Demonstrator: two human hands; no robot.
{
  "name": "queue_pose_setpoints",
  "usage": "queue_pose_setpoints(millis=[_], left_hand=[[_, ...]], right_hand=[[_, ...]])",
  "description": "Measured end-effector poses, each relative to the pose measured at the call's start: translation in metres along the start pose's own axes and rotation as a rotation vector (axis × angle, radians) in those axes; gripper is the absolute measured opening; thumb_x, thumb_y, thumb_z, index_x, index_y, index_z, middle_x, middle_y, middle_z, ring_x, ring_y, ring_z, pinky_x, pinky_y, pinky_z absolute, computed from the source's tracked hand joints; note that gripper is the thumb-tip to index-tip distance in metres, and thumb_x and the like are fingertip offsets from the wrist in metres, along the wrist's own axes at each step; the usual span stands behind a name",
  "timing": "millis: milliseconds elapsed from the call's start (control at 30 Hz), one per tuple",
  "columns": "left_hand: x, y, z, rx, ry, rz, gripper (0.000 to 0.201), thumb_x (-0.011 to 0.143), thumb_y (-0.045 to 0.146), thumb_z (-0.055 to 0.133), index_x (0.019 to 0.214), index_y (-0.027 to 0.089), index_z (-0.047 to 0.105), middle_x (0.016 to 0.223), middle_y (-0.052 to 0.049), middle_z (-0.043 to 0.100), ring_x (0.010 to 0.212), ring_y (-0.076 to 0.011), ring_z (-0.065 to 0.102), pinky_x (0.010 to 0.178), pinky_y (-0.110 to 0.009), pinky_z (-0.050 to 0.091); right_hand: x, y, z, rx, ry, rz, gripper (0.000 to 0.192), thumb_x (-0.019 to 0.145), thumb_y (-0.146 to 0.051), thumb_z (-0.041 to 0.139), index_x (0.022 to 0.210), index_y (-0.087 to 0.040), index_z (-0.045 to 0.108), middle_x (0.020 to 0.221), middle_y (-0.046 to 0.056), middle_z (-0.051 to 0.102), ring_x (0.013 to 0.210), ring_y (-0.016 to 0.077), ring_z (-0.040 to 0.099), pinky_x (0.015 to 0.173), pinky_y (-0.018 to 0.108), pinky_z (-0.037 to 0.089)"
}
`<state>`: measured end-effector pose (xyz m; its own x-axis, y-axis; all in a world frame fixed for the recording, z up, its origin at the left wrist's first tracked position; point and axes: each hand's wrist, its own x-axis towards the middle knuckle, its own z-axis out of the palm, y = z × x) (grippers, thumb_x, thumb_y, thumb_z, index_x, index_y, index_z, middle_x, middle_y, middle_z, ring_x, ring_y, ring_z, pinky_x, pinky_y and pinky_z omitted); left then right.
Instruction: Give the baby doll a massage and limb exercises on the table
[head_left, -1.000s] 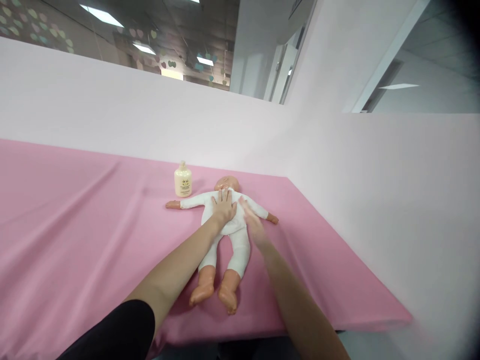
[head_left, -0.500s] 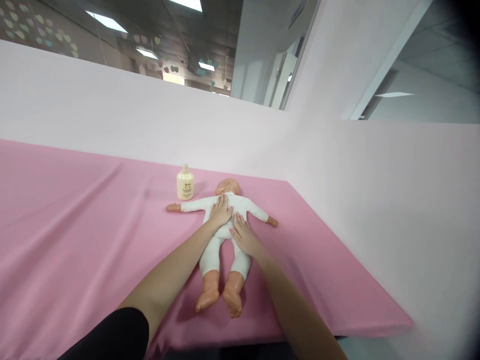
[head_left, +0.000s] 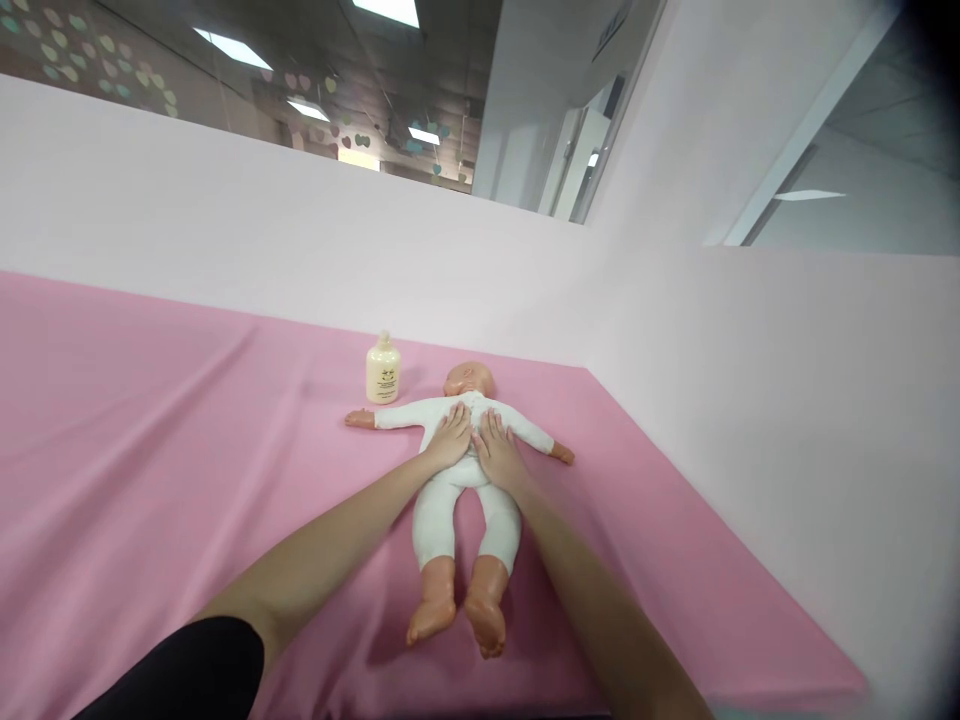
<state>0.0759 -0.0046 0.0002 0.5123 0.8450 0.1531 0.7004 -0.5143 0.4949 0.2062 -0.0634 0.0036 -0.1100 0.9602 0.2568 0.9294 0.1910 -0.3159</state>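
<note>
Both hands (head_left: 472, 445) flat on doll (head_left: 465, 490)

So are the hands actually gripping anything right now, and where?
Nothing is gripped. The left hand and right hand lie flat, side by side, on the doll's torso.

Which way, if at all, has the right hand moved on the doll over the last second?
Yes. The right hand has slid from the doll's right shoulder in to mid-chest, beside the left hand. The doll itself kept its place by the bottle.
</note>
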Motion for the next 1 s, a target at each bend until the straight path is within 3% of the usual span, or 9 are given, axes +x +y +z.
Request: queue_pose_setpoints(millis=[333,467,567,733,867,1000], left_hand=[[-0.008,0.002,0.003,-0.399,0.11,-0.017,0.056,0.096,0.029,0.012,0.146,0.006,0.017,0.153,-0.012,0.014,0.142,-0.0177,0.008,0.117,-0.038,0.01],[-0.011,0.005,0.002,-0.492,0.204,-0.014,0.056,0.095,0.032,0.022,0.143,0.005,0.027,0.15,-0.013,0.026,0.14,-0.0189,0.021,0.117,-0.037,0.014],[-0.01,0.006,0.004,-0.694,0.282,-0.044,0.053,0.094,0.035,0.027,0.139,0.008,0.037,0.148,-0.012,0.032,0.139,-0.0188,0.027,0.117,-0.038,0.016],[-0.007,0.004,0.011,-0.99,0.397,-0.035,0.049,0.094,0.038,0.029,0.133,0.013,0.044,0.145,-0.01,0.038,0.136,-0.0177,0.032,0.116,-0.034,0.02],[-0.006,-0.002,0.006,-0.999,0.445,-0.019,0.045,0.094,0.038,0.03,0.129,0.016,0.047,0.141,-0.008,0.044,0.134,-0.0178,0.036,0.115,-0.033,0.023],[-0.006,-0.006,-0.001,-0.869,0.475,0.042,0.039,0.093,0.033,0.033,0.124,0.016,0.049,0.136,-0.007,0.049,0.132,-0.0167,0.038,0.115,-0.036,0.022]], right_hand=[[0.029,0.008,-0.002,0.01,-0.008,-0.267,0.055,0.097,-0.037,0.01,0.146,-0.015,0.021,0.153,0.007,0.018,0.144,0.0179,0.01,0.117,0.045,0.005],[0.034,0.014,0.0,0.045,-0.045,-0.16,0.056,0.096,-0.042,0.013,0.147,-0.019,0.022,0.154,0.004,0.014,0.144,0.0204,0.005,0.116,0.046,0.008],[0.037,0.023,0.003,0.108,-0.053,-0.051,0.063,0.094,-0.05,0.02,0.148,-0.019,0.015,0.156,0.005,0.007,0.144,0.024,0.0,0.115,0.048,0.008],[0.041,0.039,0.008,0.249,-0.022,0.1,0.076,0.091,-0.055,0.023,0.148,-0.007,0.008,0.155,0.013,0.005,0.144,0.0248,0.001,0.117,0.043,0.008],[0.041,0.04,0.007,0.234,-0.041,0.175,0.077,0.092,-0.051,0.023,0.146,0.001,0.006,0.154,0.018,0.007,0.143,0.0268,0.005,0.117,0.04,0.01],[0.034,0.026,0.002,0.06,-0.034,0.197,0.071,0.093,-0.042,0.023,0.144,0.006,0.011,0.152,0.022,0.015,0.142,0.0301,0.012,0.116,0.041,0.013]])
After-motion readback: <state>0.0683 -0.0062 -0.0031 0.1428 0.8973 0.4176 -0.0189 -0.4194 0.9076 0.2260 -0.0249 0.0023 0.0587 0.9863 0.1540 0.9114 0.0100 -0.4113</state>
